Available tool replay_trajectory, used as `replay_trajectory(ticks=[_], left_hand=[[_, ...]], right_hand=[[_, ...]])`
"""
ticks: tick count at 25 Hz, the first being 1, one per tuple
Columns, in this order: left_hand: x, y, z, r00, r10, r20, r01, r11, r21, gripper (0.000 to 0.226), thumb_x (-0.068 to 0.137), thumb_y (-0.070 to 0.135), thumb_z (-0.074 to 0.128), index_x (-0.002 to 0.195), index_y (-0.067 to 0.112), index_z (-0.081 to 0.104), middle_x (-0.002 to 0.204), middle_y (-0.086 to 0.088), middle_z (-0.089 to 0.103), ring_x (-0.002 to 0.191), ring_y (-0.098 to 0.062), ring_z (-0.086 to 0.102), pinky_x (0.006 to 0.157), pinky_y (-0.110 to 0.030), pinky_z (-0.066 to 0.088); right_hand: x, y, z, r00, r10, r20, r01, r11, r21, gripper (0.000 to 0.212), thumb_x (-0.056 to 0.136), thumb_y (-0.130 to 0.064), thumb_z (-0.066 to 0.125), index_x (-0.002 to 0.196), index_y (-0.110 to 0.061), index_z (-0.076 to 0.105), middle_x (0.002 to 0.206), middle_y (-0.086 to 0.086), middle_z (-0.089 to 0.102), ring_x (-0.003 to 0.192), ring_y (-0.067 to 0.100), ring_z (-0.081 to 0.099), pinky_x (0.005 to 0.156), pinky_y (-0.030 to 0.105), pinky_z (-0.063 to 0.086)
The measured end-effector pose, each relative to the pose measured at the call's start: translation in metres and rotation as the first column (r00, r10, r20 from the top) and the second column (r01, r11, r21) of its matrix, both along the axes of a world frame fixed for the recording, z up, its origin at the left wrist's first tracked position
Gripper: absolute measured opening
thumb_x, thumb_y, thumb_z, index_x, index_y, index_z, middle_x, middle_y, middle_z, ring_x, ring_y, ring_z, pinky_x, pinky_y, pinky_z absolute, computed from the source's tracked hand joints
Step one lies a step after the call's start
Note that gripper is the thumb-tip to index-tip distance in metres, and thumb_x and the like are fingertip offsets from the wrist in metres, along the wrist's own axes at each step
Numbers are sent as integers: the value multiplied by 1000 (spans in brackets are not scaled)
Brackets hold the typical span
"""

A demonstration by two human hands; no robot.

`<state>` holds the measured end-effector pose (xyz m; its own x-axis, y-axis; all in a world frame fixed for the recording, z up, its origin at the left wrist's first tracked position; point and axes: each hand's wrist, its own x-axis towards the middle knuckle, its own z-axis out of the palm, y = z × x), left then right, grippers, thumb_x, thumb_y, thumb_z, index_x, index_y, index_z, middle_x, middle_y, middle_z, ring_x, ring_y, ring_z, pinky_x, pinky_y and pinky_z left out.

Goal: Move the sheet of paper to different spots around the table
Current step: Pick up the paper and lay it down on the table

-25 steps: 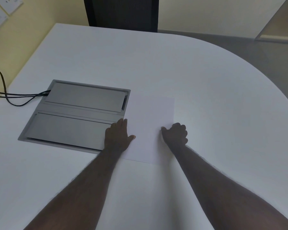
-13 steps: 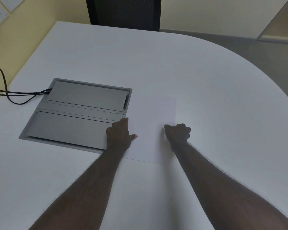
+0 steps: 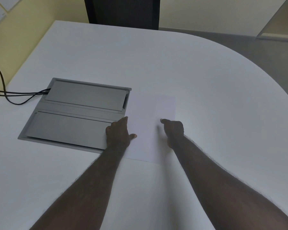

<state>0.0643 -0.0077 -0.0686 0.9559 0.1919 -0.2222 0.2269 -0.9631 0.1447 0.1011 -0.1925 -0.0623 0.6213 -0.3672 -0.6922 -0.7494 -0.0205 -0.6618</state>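
Observation:
A white sheet of paper (image 3: 149,113) lies flat on the white table (image 3: 206,77), just right of a grey hatch. My left hand (image 3: 119,134) rests palm down on the sheet's left edge, fingers straight and thumb spread onto the paper. My right hand (image 3: 174,130) sits on the sheet's right edge with its fingers curled and the forefinger stretched out, its tip touching the paper. Whether it pinches the edge is hidden. Both forearms cover the near part of the sheet.
A grey metal cable hatch (image 3: 70,113) with two lids is set into the table on the left, touching the paper's left side. Black cables (image 3: 15,94) run from it off the left edge. A dark chair back (image 3: 123,12) stands beyond the far edge.
My right hand has uncurled its forefinger from a fist and laid it on the paper. The sheet and my left hand have barely shifted.

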Motion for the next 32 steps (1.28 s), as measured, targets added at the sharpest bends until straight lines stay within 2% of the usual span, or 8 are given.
replay_trajectory(ticks=[7,11,13,16,22,26,29,32], left_hand=[[0,0,-1,1000,13,17,-13,1000,-17,84,80,50,70,148,20,30,149,2,44,133,-22,42,104,-39,30],[2,-1,-2,1000,24,1,-24,1000,-19,85,81,50,70,149,21,28,150,3,43,133,-22,40,105,-38,28],[3,-2,-1,1000,28,-11,-28,1000,-5,85,80,50,70,149,21,28,148,3,45,132,-22,41,104,-38,29],[3,-2,0,999,34,-12,-34,999,-4,85,80,50,70,148,22,28,146,3,47,131,-22,43,103,-38,30],[1,-2,0,999,32,3,-32,999,-23,88,80,50,70,150,20,26,150,3,43,133,-22,41,106,-38,28],[1,0,1,1000,21,6,-21,999,-34,88,80,50,71,150,19,27,149,2,45,132,-23,42,105,-37,29],[1,0,0,1000,17,17,-16,999,-46,88,80,50,71,150,19,26,149,2,45,132,-23,42,106,-37,29],[1,2,1,1000,6,26,-4,998,-60,89,78,51,72,149,20,28,146,2,48,131,-22,45,108,-39,28]], right_hand=[[-6,0,2,985,56,-162,-117,908,-402,35,77,-24,60,107,-6,54,115,8,40,104,29,44,93,48,49],[-3,0,1,982,80,-173,-140,921,-364,36,75,-29,65,102,-7,58,105,5,34,96,26,38,92,46,48],[-3,0,5,985,79,-155,-125,943,-309,36,73,-33,69,96,-9,54,106,4,33,95,26,35,78,41,48],[-1,-1,5,988,56,-145,-93,962,-258,39,73,-38,71,92,-13,49,110,5,37,101,29,40,54,30,29],[1,-1,-5,998,7,-64,-15,992,-124,55,71,-45,71,111,-8,60,114,7,56,116,35,49,81,40,45],[2,-9,-7,988,-135,80,139,990,-38,53,74,-31,73,117,-11,50,99,0,49,90,26,52,69,29,41],[4,-23,-9,989,29,146,6,971,-237,11,75,-17,64,77,-17,54,75,1,45,72,24,40,58,26,37],[6,-34,-11,977,169,126,-123,943,-310,19,78,-13,66,59,-10,61,64,16,56,69,41,54,66,33,52]])
